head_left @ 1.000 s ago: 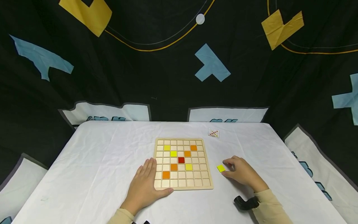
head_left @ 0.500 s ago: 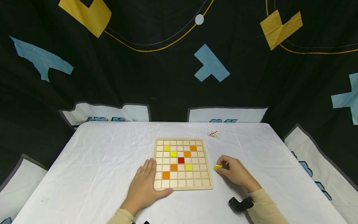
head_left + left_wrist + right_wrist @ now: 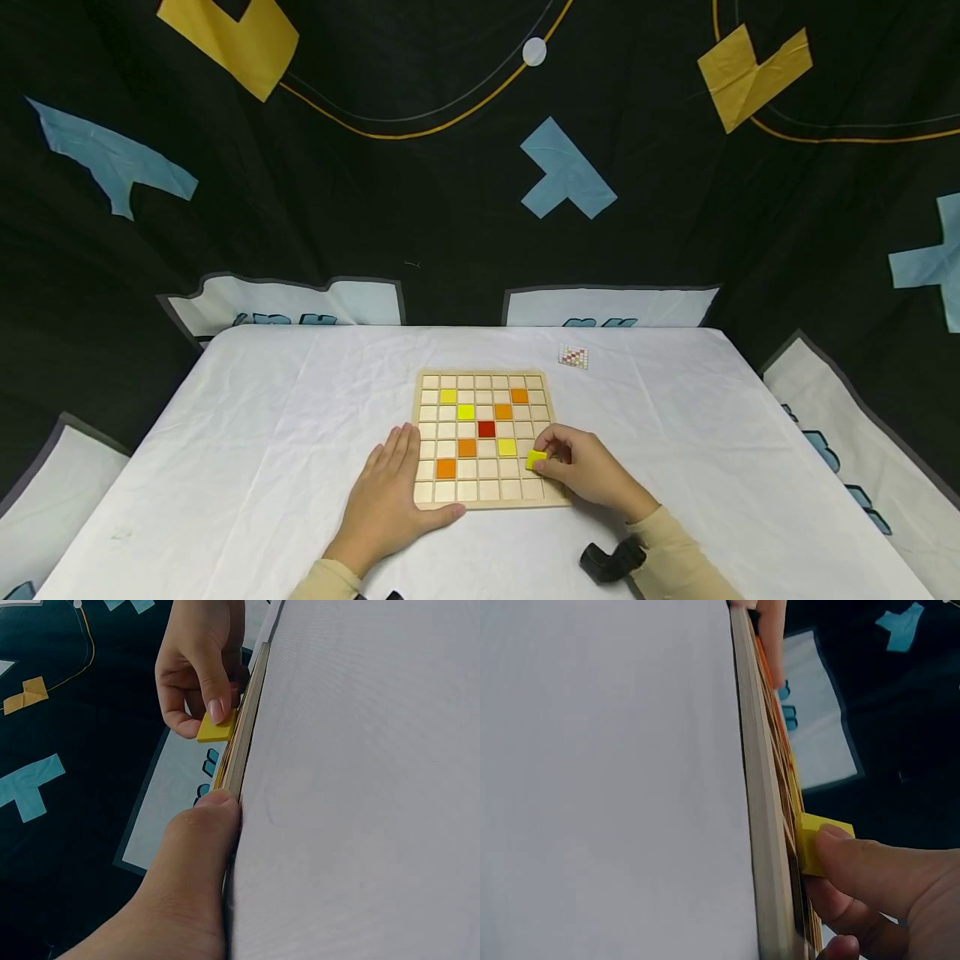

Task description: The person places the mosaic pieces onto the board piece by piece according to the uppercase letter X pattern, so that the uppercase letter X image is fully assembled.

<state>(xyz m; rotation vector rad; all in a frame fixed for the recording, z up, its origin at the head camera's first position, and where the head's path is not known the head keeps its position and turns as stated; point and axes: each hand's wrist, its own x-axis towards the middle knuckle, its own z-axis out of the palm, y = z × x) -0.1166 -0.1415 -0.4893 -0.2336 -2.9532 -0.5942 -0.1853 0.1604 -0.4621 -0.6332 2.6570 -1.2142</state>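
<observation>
A square wooden grid board (image 3: 517,503) lies on the white table, with yellow, orange and red tiles among its pale squares. My left hand (image 3: 390,492) rests along the board's left side, fingers straight, its thumb at the front rim. Between thumb and fingers my right hand (image 3: 588,471) pinches a yellow tile (image 3: 536,459) over the right part of the grid. In the right wrist view the yellow tile (image 3: 817,841) is tilted close over the board's surface. A red tile (image 3: 486,429) sits mid-board, and another yellow tile (image 3: 507,447) lies left of the pinched one.
A small card with a coloured grid pattern (image 3: 573,357) lies on the table behind the board's right corner. A black curved wrist mount (image 3: 611,562) hangs by the right sleeve. Behind the table hangs a dark curtain (image 3: 450,225) with blue and yellow shapes.
My right hand has carried the yellow tile leftward from the tablecloth right of the board to over the grid. My left hand has stayed in place.
</observation>
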